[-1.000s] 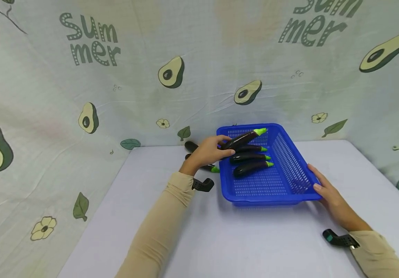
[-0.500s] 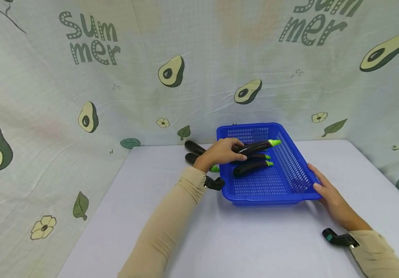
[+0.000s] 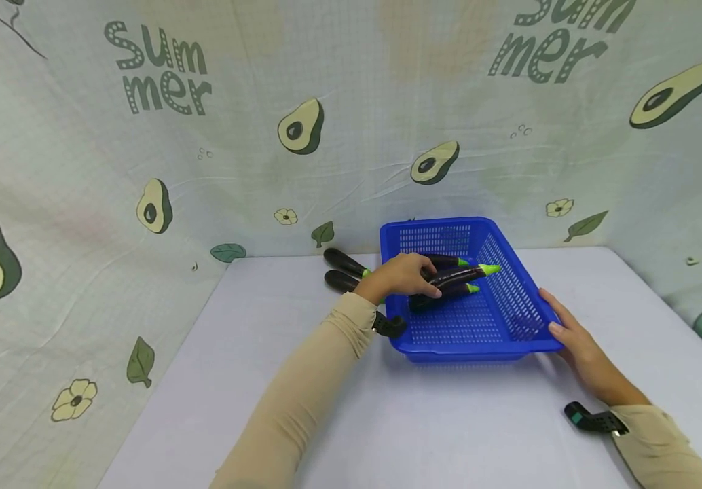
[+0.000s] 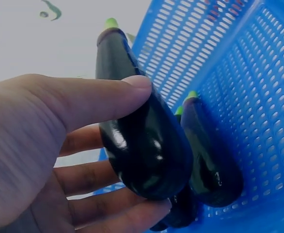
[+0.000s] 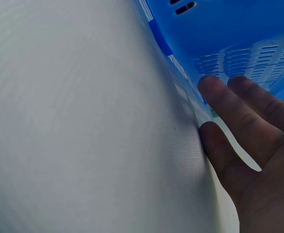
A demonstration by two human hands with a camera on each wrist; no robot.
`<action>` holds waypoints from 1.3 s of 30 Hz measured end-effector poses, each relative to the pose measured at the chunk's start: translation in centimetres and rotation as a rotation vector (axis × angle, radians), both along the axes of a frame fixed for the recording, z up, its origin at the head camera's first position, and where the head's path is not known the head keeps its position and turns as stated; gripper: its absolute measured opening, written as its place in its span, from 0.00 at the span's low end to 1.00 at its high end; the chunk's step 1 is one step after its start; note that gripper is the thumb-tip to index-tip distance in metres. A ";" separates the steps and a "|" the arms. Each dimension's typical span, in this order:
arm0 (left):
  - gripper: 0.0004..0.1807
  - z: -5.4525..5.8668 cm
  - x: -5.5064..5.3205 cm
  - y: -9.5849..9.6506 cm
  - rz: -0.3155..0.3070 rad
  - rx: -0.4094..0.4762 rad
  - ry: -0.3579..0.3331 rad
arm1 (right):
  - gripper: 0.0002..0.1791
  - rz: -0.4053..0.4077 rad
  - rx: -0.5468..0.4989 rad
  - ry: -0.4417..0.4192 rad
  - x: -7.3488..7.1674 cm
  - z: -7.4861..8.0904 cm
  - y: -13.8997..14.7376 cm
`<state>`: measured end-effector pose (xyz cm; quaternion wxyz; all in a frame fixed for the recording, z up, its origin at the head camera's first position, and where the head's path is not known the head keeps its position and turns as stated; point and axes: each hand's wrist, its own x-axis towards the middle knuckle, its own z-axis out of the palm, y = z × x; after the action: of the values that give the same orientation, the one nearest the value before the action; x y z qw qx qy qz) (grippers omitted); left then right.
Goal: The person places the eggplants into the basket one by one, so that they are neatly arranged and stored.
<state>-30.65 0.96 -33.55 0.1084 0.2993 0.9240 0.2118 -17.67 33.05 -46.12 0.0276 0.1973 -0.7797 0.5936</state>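
Observation:
My left hand (image 3: 402, 277) holds a dark, glossy eggplant (image 3: 462, 276) with a bright green stem end, inside the blue plastic basket (image 3: 461, 351). In the left wrist view the thumb lies across this eggplant (image 4: 147, 145), with the fingers on its other side. Beneath and beside it in the basket lie further eggplants, one at the back (image 3: 442, 260) and one in front (image 3: 442, 299); the left hand partly covers them. At the basket's right front corner my right hand (image 3: 583, 350) grips the rim, thumb on top and fingers against the outer side.
Left of the basket, more eggplants (image 3: 341, 259) lie on the white table (image 3: 253, 353), partly behind the left forearm. A cloth backdrop (image 3: 363, 204) printed with avocados and leaves hangs behind the table. Dark straps (image 3: 595, 419) sit on both wrists.
My left hand has carried the eggplant rightward and down into the basket, toward the front over the other eggplants. The right hand and the basket have hardly moved.

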 end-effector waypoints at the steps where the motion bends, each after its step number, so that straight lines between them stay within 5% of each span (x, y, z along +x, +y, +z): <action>1: 0.26 0.0 0.0 0.2 -0.002 -0.010 -0.003 | 0.32 -0.003 0.005 -0.002 0.0 0.0 0.0; 9: 0.27 -0.5 0.1 1.2 0.008 -0.091 -0.038 | 0.32 -0.018 0.007 -0.024 0.0 0.0 -0.1; 15: 0.25 -0.7 0.2 1.8 0.022 -0.067 -0.104 | 0.32 -0.008 0.016 -0.002 0.1 -0.1 -0.2; 31: 0.22 -1.3 0.3 2.7 0.042 -0.145 -0.097 | 0.32 -0.013 0.029 -0.011 0.0 0.3 0.0; 39: 0.20 -0.1 -0.5 1.3 -0.043 -0.063 0.075 | 0.32 -0.025 0.041 -0.014 0.1 0.4 0.1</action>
<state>-31.11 2.22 -33.65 0.0877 0.3233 0.9270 0.1688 -17.54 33.11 -45.68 0.0257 0.1838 -0.7942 0.5786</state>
